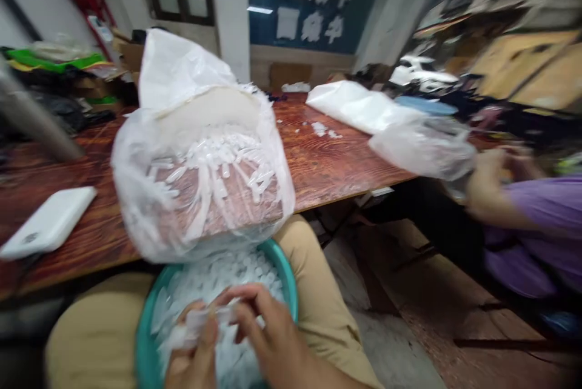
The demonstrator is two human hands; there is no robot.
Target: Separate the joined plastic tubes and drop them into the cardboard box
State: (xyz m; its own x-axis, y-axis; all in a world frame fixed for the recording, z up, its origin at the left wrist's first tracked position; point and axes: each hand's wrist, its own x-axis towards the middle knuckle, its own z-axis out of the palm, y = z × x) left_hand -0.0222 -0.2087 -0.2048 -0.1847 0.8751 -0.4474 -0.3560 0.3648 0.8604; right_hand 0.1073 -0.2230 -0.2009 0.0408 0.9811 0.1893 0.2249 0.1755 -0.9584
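Note:
A teal basin [288, 292] rests on my lap, filled with several small clear plastic pieces [236, 271]. Over it, my left hand [193, 355] and my right hand [266, 331] meet, fingers pinched together on one small clear plastic piece [207, 318]. Motion blur hides its shape. Just beyond the basin, a large clear plastic bag [200, 165] with several clear plastic tubes inside stands at the table's near edge.
The wooden table [331, 165] carries a white flat device [48, 222] at left and white plastic bags [359, 107] farther back. At right, a person in a purple shirt [536, 225] holds another clear bag [425, 146]. Floor lies below right.

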